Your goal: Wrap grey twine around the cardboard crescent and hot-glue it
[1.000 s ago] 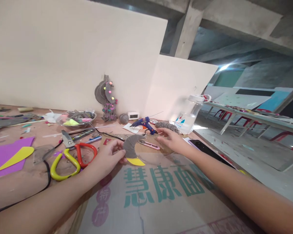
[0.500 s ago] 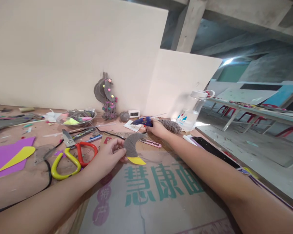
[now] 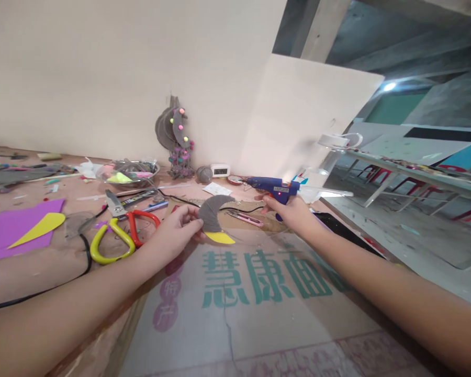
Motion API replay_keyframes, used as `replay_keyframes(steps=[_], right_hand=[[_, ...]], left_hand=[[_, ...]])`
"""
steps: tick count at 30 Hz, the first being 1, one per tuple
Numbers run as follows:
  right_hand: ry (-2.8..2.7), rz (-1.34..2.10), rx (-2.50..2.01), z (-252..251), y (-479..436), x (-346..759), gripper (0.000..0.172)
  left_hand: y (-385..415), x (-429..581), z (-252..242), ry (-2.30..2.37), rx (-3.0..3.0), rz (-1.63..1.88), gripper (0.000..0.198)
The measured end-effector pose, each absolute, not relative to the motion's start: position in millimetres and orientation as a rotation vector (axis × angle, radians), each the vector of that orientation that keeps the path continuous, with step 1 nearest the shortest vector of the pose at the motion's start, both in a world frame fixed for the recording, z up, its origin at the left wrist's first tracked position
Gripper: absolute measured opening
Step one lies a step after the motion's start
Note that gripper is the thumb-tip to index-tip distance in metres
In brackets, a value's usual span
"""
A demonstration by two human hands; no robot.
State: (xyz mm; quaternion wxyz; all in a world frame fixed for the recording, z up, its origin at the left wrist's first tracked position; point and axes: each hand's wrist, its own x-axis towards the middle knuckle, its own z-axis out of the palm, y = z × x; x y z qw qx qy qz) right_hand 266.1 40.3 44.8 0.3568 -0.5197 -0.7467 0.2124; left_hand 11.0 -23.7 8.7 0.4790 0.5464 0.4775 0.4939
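Left hand holds a yellow crescent wound with grey yarn in a light pinch at its outer curve, over the far part of the printed brown cardboard sheet; whether the piece rests on the sheet, I cannot tell. Its lower tip shows bare yellow. Right hand wraps the handle of a blue plastic glue gun, nozzle pointing left, beyond the crescent; fingers hide the trigger. A clear glue stick juts from its back, near the clear plastic bottle, so turning the gun calls for room on that side.

The pinch seems well placed: it leaves most of the winding free, and light pressure should avoid disturbing the yarn. Keep those fingertips clear of the nozzle, probably hot, and the black cable slack beside the pink craft knife.
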Motion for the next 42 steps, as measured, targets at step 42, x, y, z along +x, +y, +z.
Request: replay_keyframes(steps=[42], right_hand=[[-2.142,0.702,-1.256,22.2,-17.4,259.0,0.028]], left_hand=[[-21.4,9.8,4.7,1.172,1.362,1.234,0.017]])
